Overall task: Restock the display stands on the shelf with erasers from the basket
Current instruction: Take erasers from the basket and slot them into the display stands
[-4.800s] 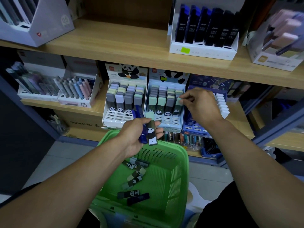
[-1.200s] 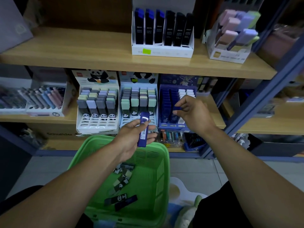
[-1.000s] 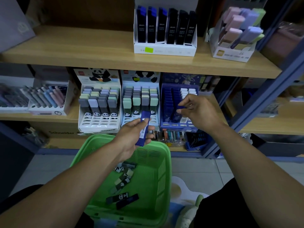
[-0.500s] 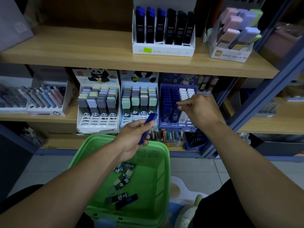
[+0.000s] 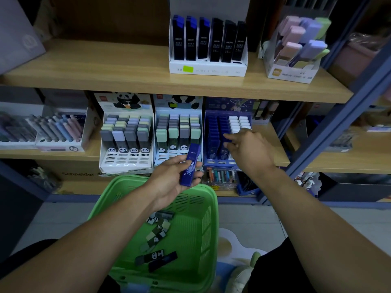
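The right hand [image 5: 249,149] pinches a blue-sleeved eraser [image 5: 228,138] at the dark blue display stand [image 5: 211,132]; seat it upright. The left hand [image 5: 169,178] grips another blue eraser [image 5: 190,164] above the green plastic basket [image 5: 196,229].

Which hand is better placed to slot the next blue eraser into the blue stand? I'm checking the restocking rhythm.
Right. The right hand is already at the blue stand, fingertips among its slots, while the left hand grips the blue eraser above the green basket, probably ready to pass it across.
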The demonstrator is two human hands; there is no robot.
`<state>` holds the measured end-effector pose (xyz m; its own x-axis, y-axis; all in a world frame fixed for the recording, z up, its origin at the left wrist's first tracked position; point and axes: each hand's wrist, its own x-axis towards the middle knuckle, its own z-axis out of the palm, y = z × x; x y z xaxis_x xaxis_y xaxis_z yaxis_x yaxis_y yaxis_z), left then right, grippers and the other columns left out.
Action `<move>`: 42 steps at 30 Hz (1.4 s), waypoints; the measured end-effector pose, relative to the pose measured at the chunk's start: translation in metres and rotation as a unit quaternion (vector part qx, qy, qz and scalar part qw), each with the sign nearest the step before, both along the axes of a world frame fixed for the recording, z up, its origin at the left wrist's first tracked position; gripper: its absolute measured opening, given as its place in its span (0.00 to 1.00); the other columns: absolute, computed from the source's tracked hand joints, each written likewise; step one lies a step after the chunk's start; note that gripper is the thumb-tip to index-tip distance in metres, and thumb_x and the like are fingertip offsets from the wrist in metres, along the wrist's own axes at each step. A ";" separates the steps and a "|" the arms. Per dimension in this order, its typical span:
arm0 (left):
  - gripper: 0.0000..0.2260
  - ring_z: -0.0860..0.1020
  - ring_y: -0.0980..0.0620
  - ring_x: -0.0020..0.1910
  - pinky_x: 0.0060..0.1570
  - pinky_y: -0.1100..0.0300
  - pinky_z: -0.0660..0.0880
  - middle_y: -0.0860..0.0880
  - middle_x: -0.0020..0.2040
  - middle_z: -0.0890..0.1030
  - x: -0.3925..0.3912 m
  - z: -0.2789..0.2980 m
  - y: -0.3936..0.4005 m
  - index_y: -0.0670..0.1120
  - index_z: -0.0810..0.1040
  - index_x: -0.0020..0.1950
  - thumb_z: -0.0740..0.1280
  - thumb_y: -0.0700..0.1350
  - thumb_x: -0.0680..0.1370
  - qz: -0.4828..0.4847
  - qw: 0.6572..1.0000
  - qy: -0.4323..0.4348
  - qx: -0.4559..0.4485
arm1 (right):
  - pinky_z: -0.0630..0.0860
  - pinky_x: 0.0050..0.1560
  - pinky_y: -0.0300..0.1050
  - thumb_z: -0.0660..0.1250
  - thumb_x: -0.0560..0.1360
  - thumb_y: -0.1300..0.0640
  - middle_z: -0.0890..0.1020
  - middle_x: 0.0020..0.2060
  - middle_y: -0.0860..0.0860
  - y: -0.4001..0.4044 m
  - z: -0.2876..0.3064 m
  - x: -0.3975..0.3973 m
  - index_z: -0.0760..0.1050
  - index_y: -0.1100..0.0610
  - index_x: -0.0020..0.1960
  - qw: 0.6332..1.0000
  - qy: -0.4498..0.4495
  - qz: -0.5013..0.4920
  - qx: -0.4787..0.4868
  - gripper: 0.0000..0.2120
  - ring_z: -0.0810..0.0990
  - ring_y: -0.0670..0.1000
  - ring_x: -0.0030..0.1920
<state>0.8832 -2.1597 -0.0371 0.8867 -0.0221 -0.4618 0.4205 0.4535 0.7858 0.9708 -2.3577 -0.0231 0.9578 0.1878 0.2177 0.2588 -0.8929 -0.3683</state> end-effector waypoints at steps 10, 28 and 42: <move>0.12 0.84 0.45 0.54 0.52 0.53 0.82 0.43 0.56 0.85 0.008 -0.004 -0.014 0.44 0.78 0.65 0.65 0.37 0.81 -0.032 0.988 -0.095 0.117 | 0.82 0.43 0.44 0.75 0.75 0.58 0.87 0.39 0.49 0.025 0.005 -0.029 0.78 0.52 0.53 0.899 0.195 0.110 0.376 0.09 0.85 0.47 0.40; 0.26 0.75 0.58 0.63 0.40 0.74 0.74 0.52 0.74 0.72 0.021 -0.020 -0.019 0.52 0.65 0.78 0.59 0.32 0.82 -0.099 0.916 -0.185 0.341 | 0.80 0.46 0.44 0.68 0.79 0.63 0.82 0.50 0.48 0.016 -0.019 -0.009 0.76 0.50 0.62 0.976 -0.020 0.141 0.167 0.14 0.81 0.46 0.46; 0.27 0.78 0.71 0.43 0.28 0.67 0.69 0.53 0.76 0.68 0.019 -0.023 -0.023 0.53 0.61 0.79 0.61 0.35 0.83 -0.125 0.930 -0.149 0.313 | 0.80 0.41 0.38 0.70 0.79 0.61 0.80 0.43 0.49 0.010 -0.021 -0.003 0.78 0.54 0.52 0.964 0.051 0.100 0.242 0.04 0.81 0.49 0.41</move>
<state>0.9027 -2.1823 -0.0596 0.9806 -0.0550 -0.1879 0.1722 -0.2139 0.9616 0.9682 -2.3475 -0.0445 0.9339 0.2710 0.2334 0.3488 -0.5457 -0.7620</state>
